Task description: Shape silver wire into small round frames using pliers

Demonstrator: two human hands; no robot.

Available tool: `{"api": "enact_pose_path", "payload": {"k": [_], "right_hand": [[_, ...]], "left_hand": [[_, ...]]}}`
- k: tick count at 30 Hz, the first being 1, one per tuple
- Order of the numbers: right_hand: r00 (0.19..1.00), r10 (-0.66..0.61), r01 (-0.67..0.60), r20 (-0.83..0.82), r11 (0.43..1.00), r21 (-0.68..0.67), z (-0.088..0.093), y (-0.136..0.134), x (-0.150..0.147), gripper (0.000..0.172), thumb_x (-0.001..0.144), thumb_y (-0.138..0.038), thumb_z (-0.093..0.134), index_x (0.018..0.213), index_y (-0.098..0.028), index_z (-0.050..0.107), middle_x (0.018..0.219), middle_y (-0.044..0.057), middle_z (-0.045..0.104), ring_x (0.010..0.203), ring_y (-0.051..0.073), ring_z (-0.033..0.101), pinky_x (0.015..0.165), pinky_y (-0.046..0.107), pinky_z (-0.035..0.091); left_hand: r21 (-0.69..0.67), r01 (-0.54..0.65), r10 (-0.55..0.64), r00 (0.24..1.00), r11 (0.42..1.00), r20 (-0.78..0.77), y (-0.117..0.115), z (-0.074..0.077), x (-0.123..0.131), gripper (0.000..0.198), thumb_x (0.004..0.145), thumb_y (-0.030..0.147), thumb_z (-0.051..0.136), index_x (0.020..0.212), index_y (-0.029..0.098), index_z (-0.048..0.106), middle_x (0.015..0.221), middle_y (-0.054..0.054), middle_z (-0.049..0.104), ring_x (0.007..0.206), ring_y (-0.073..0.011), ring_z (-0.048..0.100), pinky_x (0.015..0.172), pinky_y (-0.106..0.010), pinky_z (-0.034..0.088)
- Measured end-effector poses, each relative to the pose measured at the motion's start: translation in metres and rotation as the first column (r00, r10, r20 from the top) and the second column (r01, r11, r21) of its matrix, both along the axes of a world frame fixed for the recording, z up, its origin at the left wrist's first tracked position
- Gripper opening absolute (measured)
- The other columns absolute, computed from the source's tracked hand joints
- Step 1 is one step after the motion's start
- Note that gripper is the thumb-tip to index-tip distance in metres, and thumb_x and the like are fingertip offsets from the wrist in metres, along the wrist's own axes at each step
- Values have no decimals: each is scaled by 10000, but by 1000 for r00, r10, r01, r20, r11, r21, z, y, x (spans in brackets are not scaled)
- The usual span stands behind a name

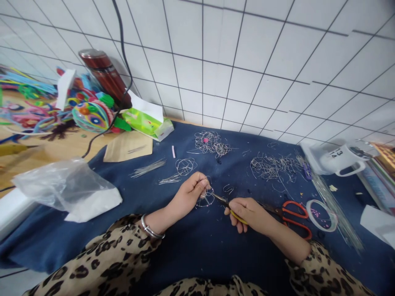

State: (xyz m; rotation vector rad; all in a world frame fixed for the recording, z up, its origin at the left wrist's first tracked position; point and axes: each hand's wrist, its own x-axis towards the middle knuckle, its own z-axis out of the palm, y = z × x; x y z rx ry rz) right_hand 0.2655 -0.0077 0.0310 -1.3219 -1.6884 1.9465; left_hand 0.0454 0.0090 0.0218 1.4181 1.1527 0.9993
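My left hand (pixel 193 192) pinches a small round wire frame (pixel 206 200) with little beads, above the dark blue cloth. In my right hand (pixel 247 213) are yellow-handled pliers (pixel 236 216), whose dark tips touch or nearly touch the frame's right side. Just above the pliers lies a loose bent wire (pixel 228 189). Behind my left hand rest another round wire frame (pixel 186 166) and a small bundle of short wires (pixel 170 179). Farther back is a tangle of wire shapes (pixel 210 142) with a pink spot in it.
Red-handled scissors (pixel 295 209), a clear ring-shaped dish (pixel 322 216) with pink beads, long wires (pixel 339 213) and a white mug (pixel 345 158) stand or lie right. Another wire pile (pixel 274 166) is behind. Left are a plastic bag (pixel 70 185), tissue pack (pixel 148 123) and red thermos (pixel 106 76).
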Motion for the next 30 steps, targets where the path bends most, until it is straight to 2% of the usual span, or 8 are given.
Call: {"api": "enact_pose_path", "payload": {"k": [6, 13, 16, 21, 25, 26, 27, 30], "right_hand": [[981, -59, 24, -183, 981, -191, -9, -1, -2, 495, 862, -558, 335, 866, -118, 560, 575, -5, 553, 382, 74, 508, 331, 156, 364], [965, -72, 9, -252, 969, -245, -16, -3, -5, 531, 861, -584, 295, 876, -118, 550, 572, 2, 561, 389, 89, 523, 331, 171, 362], [982, -68, 43, -178, 990, -136, -13, -5, -8, 514, 848, -587, 330, 872, -120, 546, 596, 3, 566, 403, 82, 524, 350, 169, 370], [990, -73, 74, -121, 997, 3, -14, -10, -12, 468, 867, -549, 324, 895, -140, 548, 638, 4, 566, 435, 82, 525, 380, 180, 383], [993, -117, 110, 7, 955, 274, -18, -14, -12, 392, 874, -487, 383, 835, -155, 589, 626, -9, 549, 466, 61, 505, 458, 178, 403], [993, -115, 106, 14, 951, 291, -19, -14, -12, 385, 874, -481, 390, 830, -156, 591, 626, -11, 548, 465, 57, 500, 460, 175, 401], [995, -103, 101, -3, 960, 262, -19, -13, -11, 390, 875, -486, 384, 840, -156, 588, 629, -10, 549, 458, 57, 498, 446, 172, 395], [987, -77, 82, -143, 996, 32, -18, -11, -10, 438, 871, -527, 351, 899, -144, 562, 641, -3, 560, 431, 64, 503, 376, 162, 363]], "left_hand": [[18, -44, 43, 999, 999, 28, 0, -1, 1, 218, 898, 335, 409, 808, 163, 510, 746, -6, 542, 610, -107, 467, 610, -240, 411], [225, -126, 163, 975, 966, -153, -1, -5, -4, 161, 893, 297, 425, 849, 180, 527, 730, -2, 489, 678, -130, 471, 671, -257, 405], [229, -112, 149, 977, 967, -151, -1, -6, -4, 160, 893, 298, 424, 855, 180, 525, 752, -9, 503, 648, -122, 474, 636, -249, 407], [83, -78, 84, 994, 993, -71, -3, -7, -1, 175, 903, 329, 397, 855, 190, 492, 614, 37, 449, 478, -88, 409, 483, -214, 353], [91, -63, 72, 993, 994, -96, -5, -6, 0, 164, 893, 321, 417, 831, 190, 492, 614, 37, 428, 500, -89, 399, 485, -207, 343], [93, -61, 70, 992, 994, -101, -5, -5, 0, 165, 892, 320, 419, 826, 188, 494, 627, 33, 434, 511, -91, 402, 489, -206, 344], [93, -62, 72, 992, 994, -103, -5, -5, 0, 167, 891, 320, 419, 823, 187, 495, 633, 31, 436, 517, -91, 402, 490, -206, 344], [86, -76, 85, 991, 993, -106, -6, -6, 0, 171, 895, 323, 413, 834, 189, 499, 611, 37, 425, 508, -93, 389, 491, -208, 338]]}}
